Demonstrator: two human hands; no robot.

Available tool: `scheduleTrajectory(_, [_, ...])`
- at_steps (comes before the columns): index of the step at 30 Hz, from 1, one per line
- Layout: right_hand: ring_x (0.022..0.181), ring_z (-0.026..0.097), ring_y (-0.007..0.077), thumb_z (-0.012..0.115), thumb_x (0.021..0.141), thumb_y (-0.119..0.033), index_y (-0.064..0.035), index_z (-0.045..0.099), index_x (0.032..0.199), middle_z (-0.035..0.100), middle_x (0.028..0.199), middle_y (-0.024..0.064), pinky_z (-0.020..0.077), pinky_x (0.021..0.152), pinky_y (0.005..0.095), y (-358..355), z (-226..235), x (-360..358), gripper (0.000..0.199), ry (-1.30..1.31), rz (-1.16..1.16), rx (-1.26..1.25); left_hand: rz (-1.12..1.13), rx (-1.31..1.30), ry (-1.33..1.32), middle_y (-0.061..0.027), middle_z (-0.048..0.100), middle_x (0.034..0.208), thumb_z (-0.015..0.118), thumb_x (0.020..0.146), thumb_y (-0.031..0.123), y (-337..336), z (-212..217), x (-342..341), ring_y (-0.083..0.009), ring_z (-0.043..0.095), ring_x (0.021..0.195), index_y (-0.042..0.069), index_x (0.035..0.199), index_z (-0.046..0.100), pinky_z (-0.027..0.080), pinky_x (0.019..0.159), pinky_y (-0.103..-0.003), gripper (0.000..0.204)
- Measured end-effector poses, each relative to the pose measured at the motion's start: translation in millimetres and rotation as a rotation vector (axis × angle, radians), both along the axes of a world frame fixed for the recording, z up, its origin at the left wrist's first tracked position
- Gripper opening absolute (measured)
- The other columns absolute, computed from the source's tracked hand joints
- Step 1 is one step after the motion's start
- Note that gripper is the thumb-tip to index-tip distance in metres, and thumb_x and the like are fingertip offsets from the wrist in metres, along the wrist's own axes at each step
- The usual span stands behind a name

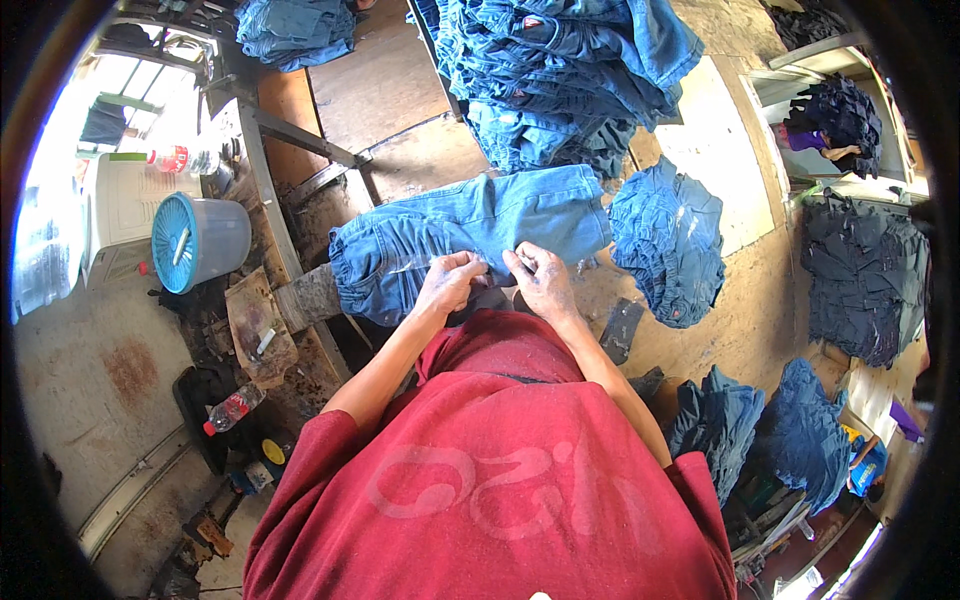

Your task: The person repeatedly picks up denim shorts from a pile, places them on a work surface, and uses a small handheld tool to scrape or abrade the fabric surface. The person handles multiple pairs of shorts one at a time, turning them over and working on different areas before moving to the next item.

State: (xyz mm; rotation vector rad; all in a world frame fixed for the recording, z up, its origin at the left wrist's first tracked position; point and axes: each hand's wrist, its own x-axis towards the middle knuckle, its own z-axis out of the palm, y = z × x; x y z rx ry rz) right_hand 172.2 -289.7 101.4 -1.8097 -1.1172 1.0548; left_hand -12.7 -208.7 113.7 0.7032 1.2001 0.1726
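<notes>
A pair of blue denim trousers (540, 205) lies stretched sideways in front of me, its gathered, wrinkled end to the left and its smoother end to the right. At its near edge, my left hand (450, 285) is closed, thumb and fingertips pinching the denim. Just to the right, my right hand (543, 285) is closed in a similar pinch at the same edge. The two hands are a short gap apart. Pale threads or frayed bits show on the cloth near the left hand. What lies exactly between the fingertips is too small to make out.
A tall stack of blue denim (560, 90) stands beyond the trousers, with a crumpled denim heap (668, 240) at right. On the left are a lidded plastic bucket (215, 240) and a bottle (236, 408). Dark garment piles (865, 275) and a person (866, 465) are farther right.
</notes>
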Motion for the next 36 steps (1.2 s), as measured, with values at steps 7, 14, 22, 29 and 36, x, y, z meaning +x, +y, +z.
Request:
scheduleTrajectory(7, [0.060, 0.035, 0.0135, 0.070, 0.105, -0.029, -0.0009, 0.057, 0.082, 0.038, 0.063, 0.0051, 0.0346, 0.056, 0.0381, -0.7, 3.4, 0.0, 0.038, 0.021, -0.001, 0.000, 0.068, 0.005, -0.078, 0.0054, 0.056, 0.066, 0.070, 0.101, 0.019, -5.4, 1.1, -1.7, -0.0031, 0.036, 0.042, 0.010, 0.092, 0.067, 0.027, 0.039, -0.025, 0.014])
scheduleTrajectory(14, [0.060, 0.034, 0.0140, 0.070, 0.105, -0.028, -0.0009, 0.057, 0.083, 0.037, 0.063, 0.0053, 0.0340, 0.056, 0.0382, -0.5, 6.7, -0.4, 0.037, 0.013, -0.002, 0.008, 0.003, 0.038, -0.018, 0.0038, 0.060, 0.069, 0.071, 0.101, 0.019, -5.3, -4.2, 0.3, -0.0030, 0.037, 0.042, 0.008, 0.091, 0.068, 0.028, 0.039, -0.024, 0.015])
scheduleTrajectory(22, [0.058, 0.035, 0.0131, 0.069, 0.105, -0.028, -0.0014, 0.056, 0.082, 0.037, 0.062, 0.0052, 0.0335, 0.055, 0.0382, -1.1, 3.5, 0.4, 0.038, 0.008, -0.014, 0.019, 0.138, 0.012, -0.015, 0.0050, 0.050, 0.060, 0.067, 0.102, 0.021, -16.5, -12.0, -8.1, -0.0054, 0.037, 0.041, 0.008, 0.086, 0.064, 0.029, 0.040, -0.026, 0.020])
scheduleTrajectory(29, [0.058, 0.034, 0.0131, 0.069, 0.105, -0.028, -0.0015, 0.055, 0.081, 0.037, 0.062, 0.0053, 0.0330, 0.055, 0.0374, -0.5, 5.1, 2.6, 0.038, 0.013, 0.008, 0.013, 0.104, -0.022, -0.084, 0.0037, 0.053, 0.063, 0.069, 0.100, 0.018, -8.8, 3.5, -3.7, -0.0052, 0.038, 0.041, 0.008, 0.090, 0.066, 0.029, 0.040, -0.026, 0.014])
scheduleTrajectory(36, [0.060, 0.033, 0.0125, 0.069, 0.105, -0.026, -0.0015, 0.056, 0.082, 0.037, 0.063, 0.0050, 0.0328, 0.055, 0.0370, -1.1, 1.5, 2.6, 0.036, 0.068, 0.008, 0.009, 0.041, 0.037, -0.012, 0.0022, 0.058, 0.068, 0.070, 0.098, 0.018, -9.9, -6.4, -0.1, -0.0046, 0.039, 0.043, 0.007, 0.091, 0.066, 0.027, 0.040, -0.026, 0.014])
